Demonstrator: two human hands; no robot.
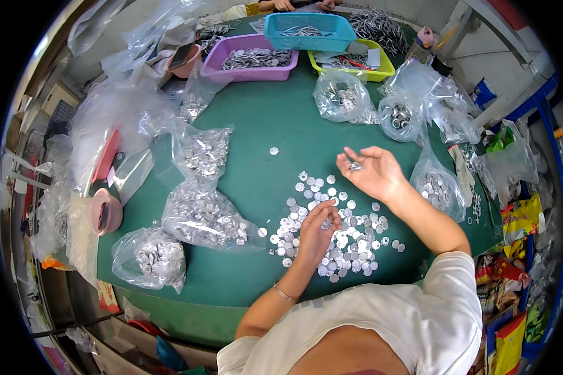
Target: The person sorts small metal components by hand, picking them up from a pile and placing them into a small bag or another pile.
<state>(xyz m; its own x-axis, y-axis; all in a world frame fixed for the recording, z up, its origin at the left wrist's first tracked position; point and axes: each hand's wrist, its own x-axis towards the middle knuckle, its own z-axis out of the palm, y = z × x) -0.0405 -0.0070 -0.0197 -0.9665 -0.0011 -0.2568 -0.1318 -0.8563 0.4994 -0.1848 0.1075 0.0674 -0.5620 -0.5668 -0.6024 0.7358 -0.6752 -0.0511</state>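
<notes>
Green desk (250,181), broad spread of scalloped metal discs (350,247) on it, purple basin (247,75) beyond discs, clear bag (200,215) left of discs, right hand (378,172) at discs' far side, half curled round small metal piece (355,166), left hand (317,232) over discs, fingers bent, hold unclear.

Silver toothed discs (351,204), loosely scattered

Silver discs (342,237), green tabletop (250,119)

Your left hand (317,231) is over silver discs (341,253) on the green table (256,122). Your right hand (376,174), palm up, holds a small metal piece (355,166). Purple tub (259,75) sits far side.
</notes>
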